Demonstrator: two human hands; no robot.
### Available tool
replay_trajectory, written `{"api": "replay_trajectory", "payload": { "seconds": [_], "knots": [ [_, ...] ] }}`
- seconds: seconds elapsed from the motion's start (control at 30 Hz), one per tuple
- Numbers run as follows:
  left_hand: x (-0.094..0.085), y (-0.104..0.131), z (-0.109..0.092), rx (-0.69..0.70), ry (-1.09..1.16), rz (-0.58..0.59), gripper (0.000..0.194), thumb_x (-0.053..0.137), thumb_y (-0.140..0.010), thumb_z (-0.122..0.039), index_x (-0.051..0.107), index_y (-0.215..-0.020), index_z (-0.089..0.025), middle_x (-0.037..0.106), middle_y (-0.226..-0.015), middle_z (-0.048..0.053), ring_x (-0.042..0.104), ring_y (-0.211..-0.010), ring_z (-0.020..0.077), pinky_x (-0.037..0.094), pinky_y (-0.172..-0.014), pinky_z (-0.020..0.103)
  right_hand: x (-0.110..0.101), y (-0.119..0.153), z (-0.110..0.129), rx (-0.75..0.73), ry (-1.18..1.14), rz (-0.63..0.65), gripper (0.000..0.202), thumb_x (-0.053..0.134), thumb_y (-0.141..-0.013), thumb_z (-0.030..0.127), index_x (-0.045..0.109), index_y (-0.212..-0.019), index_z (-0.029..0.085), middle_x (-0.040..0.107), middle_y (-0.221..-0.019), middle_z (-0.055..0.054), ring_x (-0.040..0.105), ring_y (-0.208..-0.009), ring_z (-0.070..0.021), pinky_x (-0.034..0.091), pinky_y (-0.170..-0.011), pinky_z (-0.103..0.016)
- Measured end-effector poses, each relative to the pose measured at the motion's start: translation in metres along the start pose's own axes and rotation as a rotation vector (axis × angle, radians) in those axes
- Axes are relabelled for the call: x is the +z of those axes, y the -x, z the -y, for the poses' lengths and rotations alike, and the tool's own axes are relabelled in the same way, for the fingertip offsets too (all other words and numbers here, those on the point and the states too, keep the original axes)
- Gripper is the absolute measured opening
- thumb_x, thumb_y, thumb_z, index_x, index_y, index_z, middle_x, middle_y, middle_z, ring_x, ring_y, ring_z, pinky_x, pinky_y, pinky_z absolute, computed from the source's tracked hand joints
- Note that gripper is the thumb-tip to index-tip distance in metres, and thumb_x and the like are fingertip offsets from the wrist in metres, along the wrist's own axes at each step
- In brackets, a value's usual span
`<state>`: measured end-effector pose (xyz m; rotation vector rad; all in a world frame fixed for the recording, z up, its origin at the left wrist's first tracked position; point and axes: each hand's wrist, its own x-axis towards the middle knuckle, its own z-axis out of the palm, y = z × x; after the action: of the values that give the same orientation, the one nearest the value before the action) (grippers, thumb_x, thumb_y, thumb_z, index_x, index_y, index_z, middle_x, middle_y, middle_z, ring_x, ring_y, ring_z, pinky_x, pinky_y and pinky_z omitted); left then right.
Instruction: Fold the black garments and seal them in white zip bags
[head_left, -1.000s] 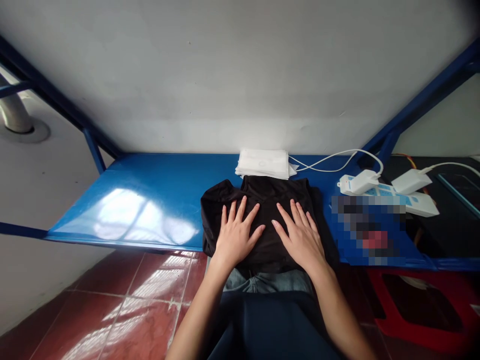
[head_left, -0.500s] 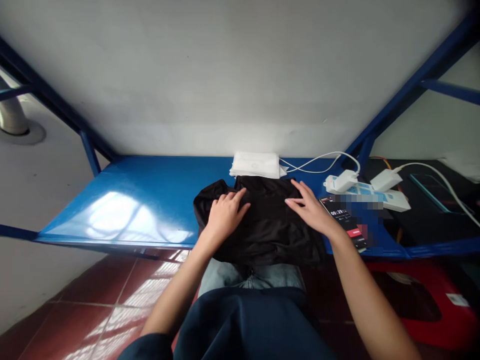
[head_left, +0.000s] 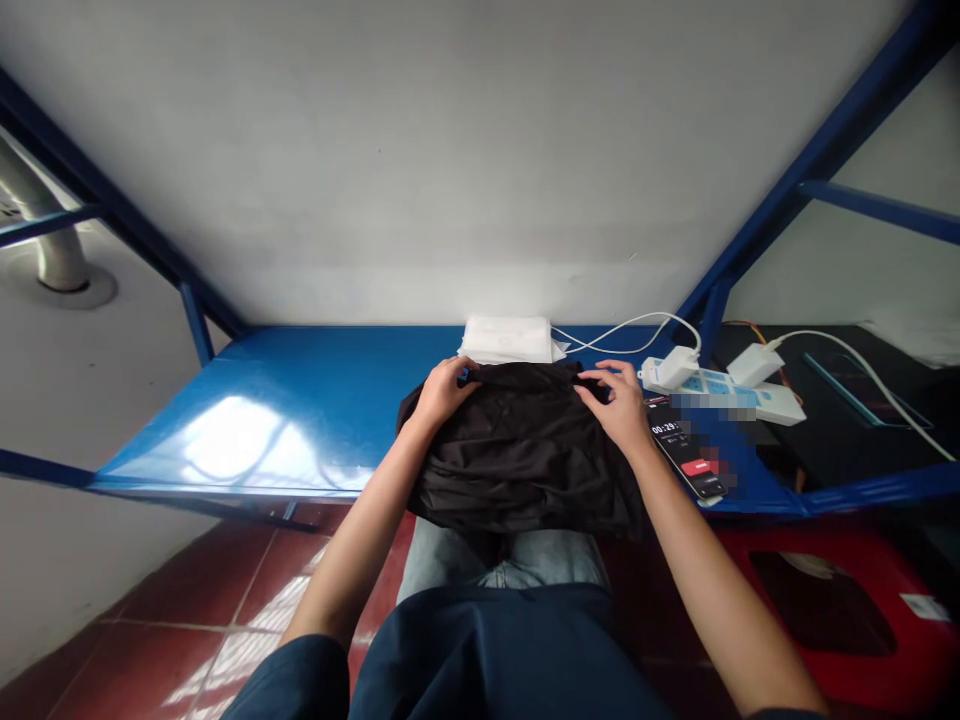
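Note:
A black garment (head_left: 525,455) lies bunched on the blue table (head_left: 300,420), its near edge hanging over the table front above my lap. My left hand (head_left: 442,388) grips the garment's far left corner with curled fingers. My right hand (head_left: 619,400) grips its far right corner the same way. Both hands sit at the far edge of the cloth, just in front of a stack of folded white cloth (head_left: 506,340) by the wall.
A phone (head_left: 686,450) with a timer screen lies right of the garment. Behind it sit a white power strip (head_left: 720,390) with chargers and white cables. A red stool (head_left: 825,600) stands under the table at right. Blue frame bars rise on both sides.
My hands slid from lying flat on the middle of the garment to its far edge and closed on the two far corners. The view shifted slightly.

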<state>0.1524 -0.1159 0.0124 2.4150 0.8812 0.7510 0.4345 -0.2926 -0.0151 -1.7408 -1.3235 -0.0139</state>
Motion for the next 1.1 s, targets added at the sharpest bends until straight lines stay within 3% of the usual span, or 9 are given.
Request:
{"api": "replay_trajectory", "payload": {
  "seconds": [0.1,0.23,0.37,0.5,0.6,0.7,0.83,0.93,1.1],
  "knots": [
    [-0.005,0.000,-0.004,0.033,0.056,0.023,0.025,0.058,-0.083,-0.007,0.067,-0.103,-0.021,0.075,-0.115,0.004,0.067,-0.113,0.0220,0.050,-0.099,0.032,-0.006,-0.002,0.006,-0.118,-0.058,0.035,0.013,0.059,-0.091,0.031,0.068,-0.088,0.023,0.070,-0.123,-0.011,0.062,-0.122,-0.0292,0.047,-0.108,-0.052],
    [-0.018,0.005,-0.007,0.088,0.122,0.131,0.031,0.053,-0.078,-0.001,0.067,-0.097,-0.021,0.078,-0.115,0.001,0.071,-0.112,0.0203,0.053,-0.098,0.029,-0.015,0.004,0.006,-0.103,-0.190,0.223,0.008,0.052,-0.088,0.023,0.057,-0.084,0.025,0.079,-0.102,-0.007,0.069,-0.116,-0.0275,0.050,-0.106,-0.051],
    [-0.034,0.026,-0.009,0.196,0.047,0.270,0.033,0.049,-0.084,-0.003,0.071,-0.097,-0.023,0.077,-0.123,0.002,0.069,-0.121,0.0201,0.048,-0.112,0.038,-0.031,0.023,0.009,-0.118,-0.107,0.388,0.013,0.050,-0.090,0.021,0.059,-0.083,0.026,0.080,-0.110,-0.007,0.062,-0.131,-0.0292,0.047,-0.110,-0.054],
    [-0.046,0.071,-0.017,0.336,-0.070,0.239,0.033,0.048,-0.103,-0.020,0.068,-0.128,-0.027,0.062,-0.149,0.004,0.056,-0.140,0.0195,0.037,-0.124,0.046,-0.051,0.052,0.030,-0.213,0.030,0.373,0.025,0.051,-0.098,0.025,0.068,-0.117,0.029,0.070,-0.138,-0.003,0.049,-0.146,-0.0258,0.038,-0.121,-0.053],
    [-0.048,0.105,-0.019,0.414,-0.081,0.355,0.048,0.057,-0.103,-0.040,0.053,-0.150,-0.029,0.054,-0.156,0.006,0.049,-0.146,0.0215,0.037,-0.125,0.046,-0.061,0.075,0.038,-0.311,0.066,0.650,0.056,0.066,-0.095,0.040,0.053,-0.149,0.033,0.059,-0.152,-0.002,0.045,-0.149,-0.0270,0.035,-0.124,-0.054],
    [-0.050,0.125,-0.011,0.395,-0.109,0.431,0.058,0.058,-0.102,-0.047,0.044,-0.156,-0.032,0.047,-0.160,0.005,0.040,-0.151,0.0234,0.032,-0.127,0.050,-0.068,0.090,0.033,-0.349,0.139,0.828,0.071,0.073,-0.090,0.052,0.047,-0.154,0.038,0.052,-0.158,-0.001,0.043,-0.150,-0.0314,0.032,-0.125,-0.061],
    [-0.058,0.129,-0.002,0.282,-0.049,0.493,0.041,0.046,-0.108,-0.038,0.054,-0.148,-0.036,0.049,-0.159,0.001,0.039,-0.152,0.0218,0.031,-0.127,0.051,-0.079,0.090,0.023,-0.264,0.141,0.855,0.054,0.068,-0.094,0.053,0.057,-0.146,0.044,0.053,-0.157,0.001,0.043,-0.149,-0.0319,0.033,-0.123,-0.063],
    [-0.064,0.123,-0.003,0.211,0.060,0.455,0.036,0.043,-0.109,-0.035,0.068,-0.134,-0.032,0.061,-0.149,0.002,0.051,-0.145,0.0218,0.039,-0.122,0.046,-0.081,0.084,0.019,-0.123,0.044,0.828,0.036,0.054,-0.102,0.049,0.068,-0.134,0.042,0.063,-0.147,0.001,0.051,-0.144,-0.0298,0.037,-0.122,-0.058],
    [-0.064,0.099,-0.007,0.060,0.108,0.286,0.036,0.045,-0.108,-0.042,0.074,-0.106,-0.021,0.078,-0.104,0.005,0.074,-0.096,0.0201,0.055,-0.086,0.029,-0.067,0.074,0.010,0.215,-0.077,0.558,0.051,0.048,-0.101,0.061,0.081,-0.089,0.023,0.081,-0.103,-0.006,0.074,-0.103,-0.0313,0.059,-0.092,-0.042]
  ]
}}
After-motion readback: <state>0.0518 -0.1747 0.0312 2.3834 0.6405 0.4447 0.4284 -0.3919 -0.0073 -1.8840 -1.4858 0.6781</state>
